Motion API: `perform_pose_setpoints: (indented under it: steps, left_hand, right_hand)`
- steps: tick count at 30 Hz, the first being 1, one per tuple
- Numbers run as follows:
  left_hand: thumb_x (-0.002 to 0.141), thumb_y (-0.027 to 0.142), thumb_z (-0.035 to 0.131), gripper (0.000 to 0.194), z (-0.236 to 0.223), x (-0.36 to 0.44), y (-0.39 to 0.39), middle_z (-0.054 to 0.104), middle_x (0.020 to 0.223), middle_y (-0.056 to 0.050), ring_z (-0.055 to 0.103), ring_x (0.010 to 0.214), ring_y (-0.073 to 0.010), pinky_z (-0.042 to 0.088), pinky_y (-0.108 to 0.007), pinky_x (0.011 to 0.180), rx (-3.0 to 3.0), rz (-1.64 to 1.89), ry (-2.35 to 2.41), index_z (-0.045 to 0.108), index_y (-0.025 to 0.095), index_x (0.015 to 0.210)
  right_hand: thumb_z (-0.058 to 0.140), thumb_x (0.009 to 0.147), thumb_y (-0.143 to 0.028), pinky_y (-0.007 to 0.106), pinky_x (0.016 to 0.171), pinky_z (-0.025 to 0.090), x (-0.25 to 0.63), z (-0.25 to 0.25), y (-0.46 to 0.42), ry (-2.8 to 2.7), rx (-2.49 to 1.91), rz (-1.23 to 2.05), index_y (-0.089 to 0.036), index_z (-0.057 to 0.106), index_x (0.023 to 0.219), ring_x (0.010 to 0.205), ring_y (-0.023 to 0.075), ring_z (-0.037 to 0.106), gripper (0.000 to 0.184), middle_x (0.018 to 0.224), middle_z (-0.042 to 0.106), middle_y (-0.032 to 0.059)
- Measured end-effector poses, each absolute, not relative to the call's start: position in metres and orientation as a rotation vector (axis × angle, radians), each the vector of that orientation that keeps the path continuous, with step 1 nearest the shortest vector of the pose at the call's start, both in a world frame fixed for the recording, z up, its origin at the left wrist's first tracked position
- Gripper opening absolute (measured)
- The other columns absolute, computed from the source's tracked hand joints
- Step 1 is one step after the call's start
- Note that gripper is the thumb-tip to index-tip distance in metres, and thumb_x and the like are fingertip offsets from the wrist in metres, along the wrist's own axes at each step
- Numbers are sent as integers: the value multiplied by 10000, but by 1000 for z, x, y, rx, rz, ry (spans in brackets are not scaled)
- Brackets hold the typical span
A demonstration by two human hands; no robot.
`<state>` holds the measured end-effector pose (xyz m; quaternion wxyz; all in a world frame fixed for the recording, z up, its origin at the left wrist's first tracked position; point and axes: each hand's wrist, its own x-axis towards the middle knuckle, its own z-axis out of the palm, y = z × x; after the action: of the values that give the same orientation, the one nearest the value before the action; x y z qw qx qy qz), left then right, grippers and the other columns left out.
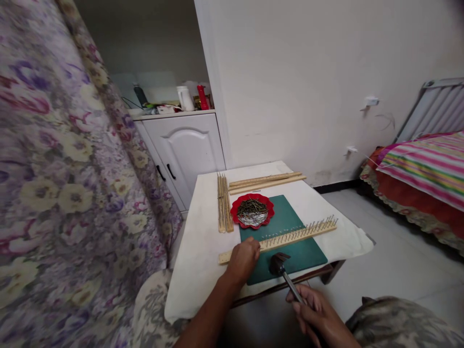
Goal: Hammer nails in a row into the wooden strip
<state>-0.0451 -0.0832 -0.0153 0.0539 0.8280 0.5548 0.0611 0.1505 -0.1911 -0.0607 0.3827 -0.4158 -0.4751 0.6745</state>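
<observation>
A hammer (278, 265) is in my right hand (311, 309), its fingers wrapped round the handle and its head over the near part of a green mat (290, 263). My left hand (244, 256) rests closed on a pale wooden strip (319, 231), beside the left end of its rows of upright nails (290, 236). Whatever its fingertips hold is hidden. The strip lies across the mat, with its left end (225, 257) past my left hand. Behind it, a red scalloped dish (235, 212) holds many loose nails (253, 211).
The table (197, 270) has a white cover. More wooden strips (225, 203) lie left of the dish, and others (266, 182) along the back edge. A floral curtain (83, 193) hangs at left, a white cabinet (192, 154) stands behind, and a bed (424, 169) is at right.
</observation>
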Motion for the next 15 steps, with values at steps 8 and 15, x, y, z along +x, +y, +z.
perform_pose_setpoints:
  steps: [8,15]
  left_hand:
    - [867,204,375,207,-4,-35,-78,591,848,-50,568,730,-140,385,-236,637,2501,84,1682,572,177,807]
    - [832,219,447,151,-13,-37,-75,598,831,-14,561,774,-134,366,-224,664,2436,345,1646,587,196,783]
  right_hand:
    - [559,768,-469,134,251,163,151,-63,-190,-1193,-1077,1692,-161,481,902,226,13,245,345,419,494,-108]
    - [549,771,-492,138,253,154,152,-67,-188,-1189,-1074,1721,-159,477,916,225,16,256,370,428,499,-103]
